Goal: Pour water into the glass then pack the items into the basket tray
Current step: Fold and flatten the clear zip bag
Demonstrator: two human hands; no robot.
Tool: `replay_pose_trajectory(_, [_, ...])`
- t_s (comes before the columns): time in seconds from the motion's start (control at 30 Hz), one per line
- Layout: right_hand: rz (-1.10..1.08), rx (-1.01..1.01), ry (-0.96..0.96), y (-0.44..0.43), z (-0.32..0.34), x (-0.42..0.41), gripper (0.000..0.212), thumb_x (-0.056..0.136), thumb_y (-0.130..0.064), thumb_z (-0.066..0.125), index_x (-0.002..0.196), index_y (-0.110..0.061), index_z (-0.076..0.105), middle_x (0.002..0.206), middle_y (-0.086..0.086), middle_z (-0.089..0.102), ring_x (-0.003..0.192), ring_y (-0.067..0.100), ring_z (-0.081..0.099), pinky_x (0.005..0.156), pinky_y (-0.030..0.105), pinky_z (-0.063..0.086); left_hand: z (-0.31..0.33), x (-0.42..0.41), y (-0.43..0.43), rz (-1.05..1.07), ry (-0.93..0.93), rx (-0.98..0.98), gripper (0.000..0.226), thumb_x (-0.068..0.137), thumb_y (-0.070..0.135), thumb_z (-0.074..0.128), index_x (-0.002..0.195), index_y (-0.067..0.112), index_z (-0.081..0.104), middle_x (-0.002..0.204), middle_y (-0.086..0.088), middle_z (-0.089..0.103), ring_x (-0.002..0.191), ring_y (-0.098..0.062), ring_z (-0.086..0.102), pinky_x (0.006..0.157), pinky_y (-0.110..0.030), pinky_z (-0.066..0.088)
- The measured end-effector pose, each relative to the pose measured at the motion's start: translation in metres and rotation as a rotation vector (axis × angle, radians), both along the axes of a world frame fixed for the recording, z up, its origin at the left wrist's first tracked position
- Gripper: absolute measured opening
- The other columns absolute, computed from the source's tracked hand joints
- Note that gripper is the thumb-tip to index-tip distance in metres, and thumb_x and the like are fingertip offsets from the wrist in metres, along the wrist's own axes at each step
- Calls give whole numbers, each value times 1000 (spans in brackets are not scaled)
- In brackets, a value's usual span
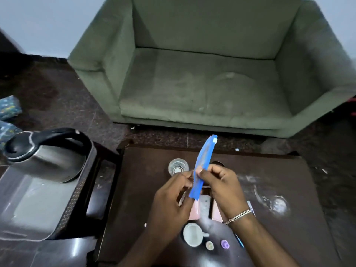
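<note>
Both hands hold a blue zip pouch (203, 160) upright over the dark wooden table (269, 189). My right hand (223, 187) pinches its middle from the right; my left hand (173, 197) grips its lower edge from the left. A clear glass (178, 167) stands on the table just beyond my left hand. A pink tray (204, 207) lies under my hands, mostly hidden. A steel kettle (46, 157) with a black handle sits on a side table at the left.
A white cup (193, 235), a small pale item (209, 245) and a purple item (224, 244) lie near the table's front edge. A green armchair (202, 74) stands behind the table. White smears mark the table's right side (277, 205).
</note>
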State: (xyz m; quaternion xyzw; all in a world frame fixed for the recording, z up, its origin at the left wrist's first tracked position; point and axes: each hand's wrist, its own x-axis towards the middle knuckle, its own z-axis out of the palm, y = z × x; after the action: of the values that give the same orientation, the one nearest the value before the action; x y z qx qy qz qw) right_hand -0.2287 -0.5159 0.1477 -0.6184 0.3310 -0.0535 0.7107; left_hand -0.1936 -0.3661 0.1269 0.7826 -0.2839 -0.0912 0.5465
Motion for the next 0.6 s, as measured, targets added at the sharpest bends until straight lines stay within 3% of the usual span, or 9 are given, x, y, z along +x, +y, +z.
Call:
replay_pose_trajectory(0.1, [-19, -47, 0, -17, -2, -15, 15, 94, -3, 65, 83, 7, 70, 79, 27, 69, 71, 26, 63, 71, 47, 58, -6, -13, -11, -83, 105, -18, 27, 84, 14, 75, 107, 18, 62, 119, 9, 70, 104, -16, 72, 86, -36, 59])
replay_pose_trajectory(0.23, [47, -161, -15, -27, -3, -29, 22, 94, -3, 65, 77, 12, 63, 70, 27, 61, 65, 19, 51, 61, 36, 43, 6, -17, -28, 14, 280, -97, 36, 93, 51, 70, 105, 22, 52, 107, 5, 75, 96, -15, 76, 80, -22, 57])
replay_pose_trajectory(0.3, [113, -197, -32, -30, -3, -33, 32, 94, -7, 67, 71, 11, 56, 63, 24, 50, 62, 17, 41, 59, 35, 34, 11, -11, -38, 107, 284, -56, 31, 93, 40, 73, 103, 24, 48, 100, 11, 73, 83, -9, 76, 69, -17, 56])
replay_pose_trajectory(0.4, [198, -216, -65, -33, -2, -40, 34, 96, -15, 67, 70, 5, 60, 67, 28, 58, 61, 17, 47, 60, 33, 38, 14, 2, -49, 51, 159, 107, 30, 90, 3, 67, 102, 27, 53, 97, 8, 65, 63, -8, 68, 58, -20, 47])
replay_pose_trajectory(0.53, [139, -287, -16, -38, -1, -47, 12, 91, -4, 67, 84, -13, 68, 65, 6, 68, 59, 20, 62, 68, 39, 52, 16, 11, -53, 51, 51, 259, 38, 78, -13, 60, 94, 18, 75, 108, 6, 67, 90, -11, 65, 78, -33, 54])
replay_pose_trajectory(0.6, [7, -449, 36, -44, 2, -53, 31, 86, -1, 69, 104, -26, 65, 69, -3, 62, 61, 15, 60, 67, 35, 53, 21, 13, -51, 118, 14, 316, 41, 77, -13, 59, 105, 11, 77, 122, 5, 66, 103, -15, 67, 91, -37, 56])
